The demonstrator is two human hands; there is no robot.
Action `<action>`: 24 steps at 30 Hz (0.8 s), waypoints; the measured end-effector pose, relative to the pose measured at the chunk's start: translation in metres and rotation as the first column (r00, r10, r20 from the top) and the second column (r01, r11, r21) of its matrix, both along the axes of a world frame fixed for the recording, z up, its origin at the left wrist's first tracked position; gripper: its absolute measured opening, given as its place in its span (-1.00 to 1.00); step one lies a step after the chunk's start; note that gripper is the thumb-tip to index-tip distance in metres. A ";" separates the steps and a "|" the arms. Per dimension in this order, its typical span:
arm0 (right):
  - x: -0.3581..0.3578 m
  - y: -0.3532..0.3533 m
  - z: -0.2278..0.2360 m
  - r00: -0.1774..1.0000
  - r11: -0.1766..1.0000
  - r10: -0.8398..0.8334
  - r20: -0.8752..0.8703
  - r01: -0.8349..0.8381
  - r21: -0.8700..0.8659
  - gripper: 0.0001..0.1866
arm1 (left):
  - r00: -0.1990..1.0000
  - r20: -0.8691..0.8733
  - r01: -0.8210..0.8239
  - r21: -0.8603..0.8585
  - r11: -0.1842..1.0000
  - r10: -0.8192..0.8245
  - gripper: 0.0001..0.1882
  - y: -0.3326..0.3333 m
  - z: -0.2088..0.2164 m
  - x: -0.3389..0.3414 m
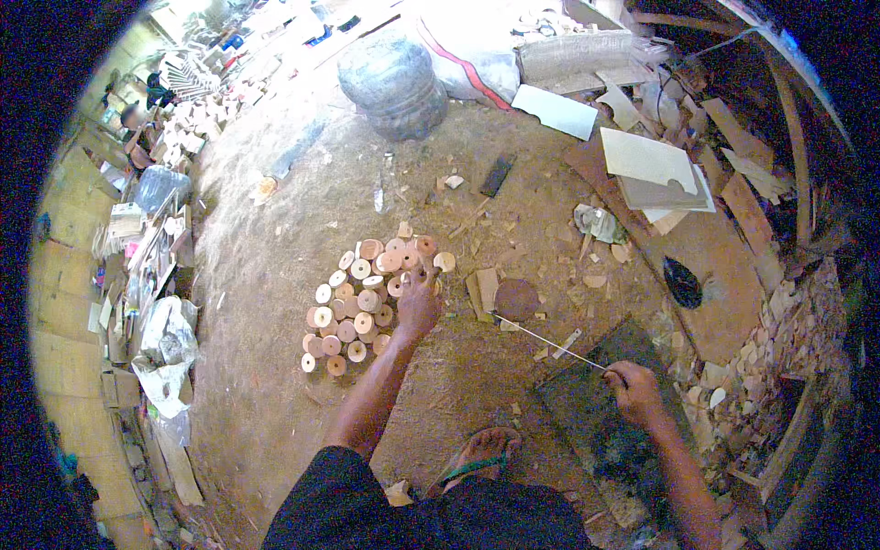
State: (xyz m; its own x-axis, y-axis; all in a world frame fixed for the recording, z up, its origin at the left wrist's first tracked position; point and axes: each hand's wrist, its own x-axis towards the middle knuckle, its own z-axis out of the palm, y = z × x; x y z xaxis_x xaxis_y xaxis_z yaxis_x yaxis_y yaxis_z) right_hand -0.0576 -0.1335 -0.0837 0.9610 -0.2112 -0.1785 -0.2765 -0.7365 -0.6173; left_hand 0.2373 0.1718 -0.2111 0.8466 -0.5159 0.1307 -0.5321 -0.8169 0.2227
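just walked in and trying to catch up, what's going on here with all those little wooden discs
Someone has the left hand at the upper right of a cluster of wooden discs, many with a central hole, on the ground. Whether it grips one is hard to tell. The right hand holds a thin rod, its far tip by a dark round piece. No discs can be made out on the rod.
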 end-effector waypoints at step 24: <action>-0.009 -0.007 -0.011 0.999 0.998 -0.029 0.036 0.031 -0.051 -0.81 | 0.985 -0.175 0.015 0.056 0.998 -0.005 -0.50 -0.013 -0.020 0.011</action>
